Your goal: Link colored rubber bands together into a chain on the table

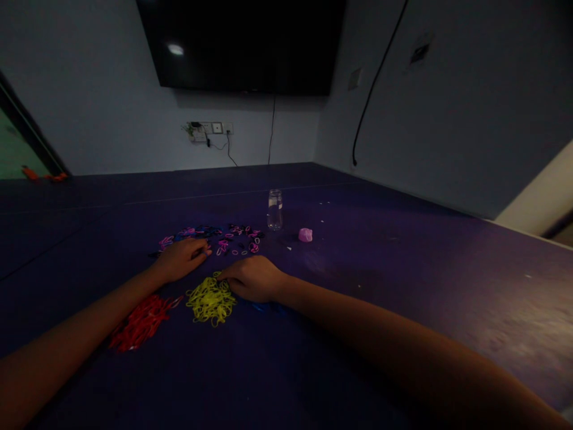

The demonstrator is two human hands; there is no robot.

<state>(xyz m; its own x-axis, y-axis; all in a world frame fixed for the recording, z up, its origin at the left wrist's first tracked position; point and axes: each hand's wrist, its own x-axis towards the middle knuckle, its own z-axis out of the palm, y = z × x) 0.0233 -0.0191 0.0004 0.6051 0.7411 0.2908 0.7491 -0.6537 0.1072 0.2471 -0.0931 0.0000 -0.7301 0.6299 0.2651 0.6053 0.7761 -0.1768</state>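
Note:
My left hand [183, 261] lies at the near edge of a loose spread of pink, blue and black rubber bands [224, 243]. Its thumb and fingers are pinched together, and a small purplish bit shows at the tips, too dim to name. My right hand [254, 279] is curled with its fingertips down on a yellow rubber band [217, 275] at the top edge of the yellow rubber band pile [210, 301]. Below my left forearm sits a pile of red rubber bands [142, 322]. A few blue rubber bands [264, 307] show partly beneath my right wrist.
A clear glass jar [274, 212] stands upright beyond my hands, with a pink crumpled lump [305, 235] to its right. White scraps [289, 248] dot the purple surface [380, 257]. A wall with a dark screen [250, 48] and sockets [217, 128] rises behind.

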